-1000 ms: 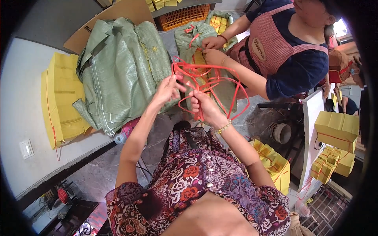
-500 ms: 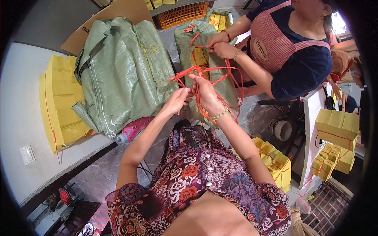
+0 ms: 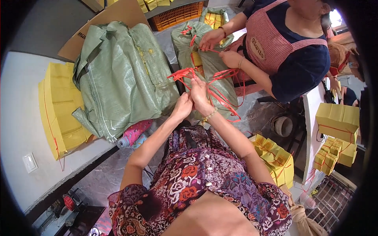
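Observation:
A looped bundle of red plastic twine [image 3: 183, 73] sticks out of the top of my right hand [image 3: 201, 95], whose fingers are wrapped round it. Loose strands trail down to the right over the green woven sack [image 3: 220, 84]. My left hand [image 3: 182, 106] is closed just beside the right wrist; what its fingers hold, if anything, is hidden. Through the sack's open middle, stacked yellow paper bundles [image 3: 197, 59] show. Across from me, a co-worker's hands [image 3: 229, 58] hold a red strand over the same sack.
To the left, a large stuffed green sack [image 3: 120, 74] stands against a cardboard sheet [image 3: 114, 13]. Yellow paper stacks lean on the wall [image 3: 65, 104] and sit at my right [image 3: 277, 157]. An orange crate [image 3: 177, 16] is at the back, a bucket [image 3: 282, 126] on the floor.
My hands have come closer together, with the twine now bunched tighter above my right hand. Its loose loops have shifted right and lower. The co-worker's hands have moved apart.

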The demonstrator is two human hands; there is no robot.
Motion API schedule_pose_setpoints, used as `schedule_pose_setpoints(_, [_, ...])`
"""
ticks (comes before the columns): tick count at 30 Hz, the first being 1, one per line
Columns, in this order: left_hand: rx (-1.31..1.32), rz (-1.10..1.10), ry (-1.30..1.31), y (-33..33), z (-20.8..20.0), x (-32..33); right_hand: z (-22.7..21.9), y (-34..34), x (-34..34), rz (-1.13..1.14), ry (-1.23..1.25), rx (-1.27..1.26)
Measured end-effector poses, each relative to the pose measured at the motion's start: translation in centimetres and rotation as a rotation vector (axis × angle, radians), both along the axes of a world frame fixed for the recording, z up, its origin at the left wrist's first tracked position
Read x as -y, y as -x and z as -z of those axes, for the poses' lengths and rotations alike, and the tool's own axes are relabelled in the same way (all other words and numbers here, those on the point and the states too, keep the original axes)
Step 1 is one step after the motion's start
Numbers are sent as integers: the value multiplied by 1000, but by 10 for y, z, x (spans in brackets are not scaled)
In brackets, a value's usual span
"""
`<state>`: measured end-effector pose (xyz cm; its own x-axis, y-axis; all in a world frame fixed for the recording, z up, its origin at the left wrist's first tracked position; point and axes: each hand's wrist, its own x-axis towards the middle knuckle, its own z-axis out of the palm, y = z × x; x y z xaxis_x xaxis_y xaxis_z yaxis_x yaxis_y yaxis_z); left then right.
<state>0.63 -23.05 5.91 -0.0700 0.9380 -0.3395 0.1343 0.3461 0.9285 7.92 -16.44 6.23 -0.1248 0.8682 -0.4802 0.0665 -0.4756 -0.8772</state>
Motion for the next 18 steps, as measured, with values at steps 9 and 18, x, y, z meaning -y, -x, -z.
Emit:
schedule_pose_setpoints(9, [-541,56,-157,17,-40,-1,-56,-1,-10,-69,110,-319])
schedule_pose_setpoints(18, [-495,-169,-207,32,-66,-20,-69,-28,-55,-169,214,-241])
